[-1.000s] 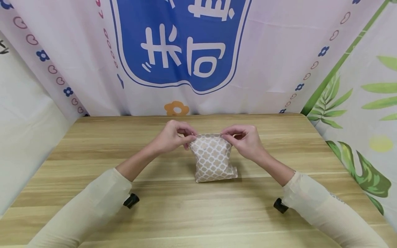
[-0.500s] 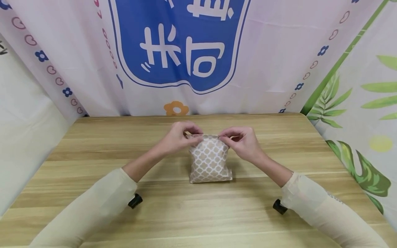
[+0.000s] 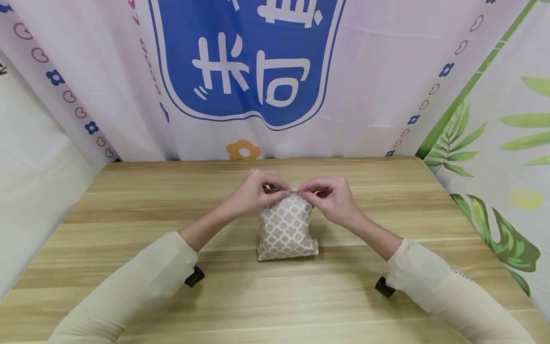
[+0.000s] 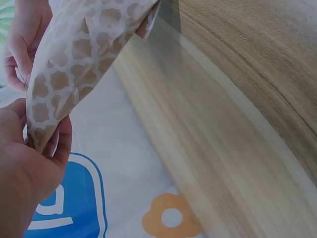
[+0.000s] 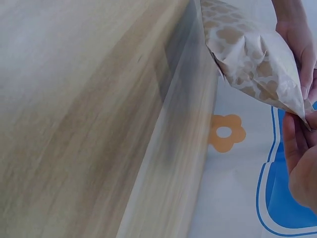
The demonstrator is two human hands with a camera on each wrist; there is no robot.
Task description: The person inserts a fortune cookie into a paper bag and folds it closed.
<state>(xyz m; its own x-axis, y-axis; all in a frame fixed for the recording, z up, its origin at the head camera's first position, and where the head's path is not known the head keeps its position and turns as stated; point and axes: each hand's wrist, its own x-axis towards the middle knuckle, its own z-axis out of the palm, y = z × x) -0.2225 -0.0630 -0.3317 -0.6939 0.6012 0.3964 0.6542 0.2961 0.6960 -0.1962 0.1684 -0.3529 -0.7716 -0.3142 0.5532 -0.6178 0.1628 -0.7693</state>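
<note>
A beige paper bag (image 3: 285,227) with a white lattice print stands near the middle of the wooden table, its sides bulging. Both hands pinch its top edge. In the head view my left hand (image 3: 258,191) grips the left part of that edge between thumb and fingers, and my right hand (image 3: 331,197) does the same on the right, their fingertips nearly meeting. The left wrist view shows the bag (image 4: 74,64) tapering to the edge held by the left hand (image 4: 34,158). From the right wrist, the bag (image 5: 252,59) narrows toward the right hand (image 5: 302,158). What is inside is hidden.
The wooden table (image 3: 215,306) reaches back to a white curtain (image 3: 369,95) with a blue printed sign. A leaf-printed cloth (image 3: 511,157) hangs at the right. Small black camera mounts (image 3: 195,276) sit under both sleeves.
The left hand has slid right along the bag's top edge toward the right hand, which has shifted slightly left. The bag has moved a little left and nearer, its top drawn closer together.
</note>
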